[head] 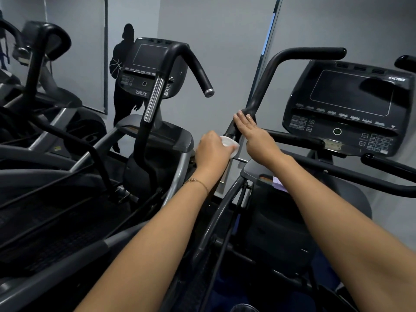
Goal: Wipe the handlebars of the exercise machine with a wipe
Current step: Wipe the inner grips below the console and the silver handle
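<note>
Wiping underway: wipe point(230, 143) is being gripped in curled left hand point(212, 149) against bar's point(263, 86) low end. Right hand point(255, 134), fingers straight, is being rested on bar, 2 o'clock of wipe. Next, probably: upward stroke toward 1 o'clock.

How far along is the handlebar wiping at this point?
Done: nothing shows as finished; no bar looks visibly wiped. In hand: the left hand presses the wipe against the lower handlebar, while the right hand rests flat just above. Remaining: its upper bend and top grip, likely also the other handlebar.
</note>
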Action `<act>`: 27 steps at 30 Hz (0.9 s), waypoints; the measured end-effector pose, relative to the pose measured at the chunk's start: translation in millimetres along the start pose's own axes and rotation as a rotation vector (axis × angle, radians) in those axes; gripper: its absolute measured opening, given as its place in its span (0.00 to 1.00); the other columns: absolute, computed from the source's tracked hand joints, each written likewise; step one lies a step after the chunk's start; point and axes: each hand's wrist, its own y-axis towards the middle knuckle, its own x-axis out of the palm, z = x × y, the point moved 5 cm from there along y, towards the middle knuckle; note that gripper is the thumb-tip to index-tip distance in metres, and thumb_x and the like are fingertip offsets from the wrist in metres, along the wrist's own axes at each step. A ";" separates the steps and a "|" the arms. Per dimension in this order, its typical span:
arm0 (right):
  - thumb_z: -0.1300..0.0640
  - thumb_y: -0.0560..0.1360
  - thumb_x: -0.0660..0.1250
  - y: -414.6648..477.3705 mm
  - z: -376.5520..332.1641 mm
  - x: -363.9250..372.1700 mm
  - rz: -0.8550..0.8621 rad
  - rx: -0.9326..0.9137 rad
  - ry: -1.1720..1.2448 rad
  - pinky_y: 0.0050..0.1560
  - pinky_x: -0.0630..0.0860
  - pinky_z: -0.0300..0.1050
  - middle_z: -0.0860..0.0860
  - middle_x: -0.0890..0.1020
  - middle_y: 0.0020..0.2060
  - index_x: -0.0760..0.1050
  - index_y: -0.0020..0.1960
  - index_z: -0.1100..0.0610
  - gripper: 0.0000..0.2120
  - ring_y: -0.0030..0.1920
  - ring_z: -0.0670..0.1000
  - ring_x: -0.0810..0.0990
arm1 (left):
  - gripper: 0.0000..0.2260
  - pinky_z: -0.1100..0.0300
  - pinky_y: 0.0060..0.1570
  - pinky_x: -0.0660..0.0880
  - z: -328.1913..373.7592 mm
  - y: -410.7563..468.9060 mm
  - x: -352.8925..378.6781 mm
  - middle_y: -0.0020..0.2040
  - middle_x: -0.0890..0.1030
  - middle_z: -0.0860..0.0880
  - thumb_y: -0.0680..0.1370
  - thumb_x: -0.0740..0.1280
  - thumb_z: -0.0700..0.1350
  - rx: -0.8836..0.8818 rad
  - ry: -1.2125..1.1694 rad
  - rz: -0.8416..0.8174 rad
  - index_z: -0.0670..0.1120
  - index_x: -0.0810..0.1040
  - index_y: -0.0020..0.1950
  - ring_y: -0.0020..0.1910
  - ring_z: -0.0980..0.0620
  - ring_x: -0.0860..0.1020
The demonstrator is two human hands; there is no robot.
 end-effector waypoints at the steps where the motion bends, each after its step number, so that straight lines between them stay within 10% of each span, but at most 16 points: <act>1: 0.77 0.69 0.49 -1.0 -0.8 -0.5 -0.005 0.003 0.046 0.65 0.66 0.44 0.46 0.49 0.76 0.45 0.76 0.50 0.41 0.76 0.48 0.48 | 0.22 0.58 0.45 0.70 -1.1 -0.4 -1.2 0.56 0.77 0.45 0.72 0.71 0.51 0.000 0.016 -0.010 0.40 0.74 0.59 0.55 0.46 0.76; 4: 0.77 0.71 0.49 -9.8 4.7 -4.9 0.078 0.074 0.230 0.68 0.61 0.41 0.49 0.63 0.71 0.46 0.76 0.52 0.39 0.68 0.43 0.66 | 0.18 0.58 0.44 0.70 -17.3 -13.7 -8.0 0.54 0.77 0.45 0.73 0.69 0.48 0.023 0.102 -0.046 0.40 0.73 0.58 0.54 0.46 0.77; 8: 0.79 0.70 0.50 -21.2 8.2 4.3 0.090 -0.027 0.100 0.75 0.47 0.42 0.49 0.50 0.76 0.50 0.76 0.55 0.38 0.76 0.48 0.49 | 0.19 0.60 0.49 0.70 -41.1 -38.7 -11.3 0.58 0.74 0.48 0.73 0.69 0.50 0.057 0.135 -0.053 0.42 0.72 0.59 0.55 0.48 0.75; 27: 0.78 0.68 0.51 -18.2 18.9 7.7 0.060 -0.041 0.286 0.70 0.62 0.44 0.35 0.50 0.70 0.55 0.75 0.49 0.41 0.74 0.47 0.58 | 0.17 0.62 0.28 0.64 11.1 25.5 10.3 0.51 0.78 0.44 0.70 0.68 0.50 -0.034 -0.010 -0.004 0.39 0.74 0.52 0.42 0.46 0.76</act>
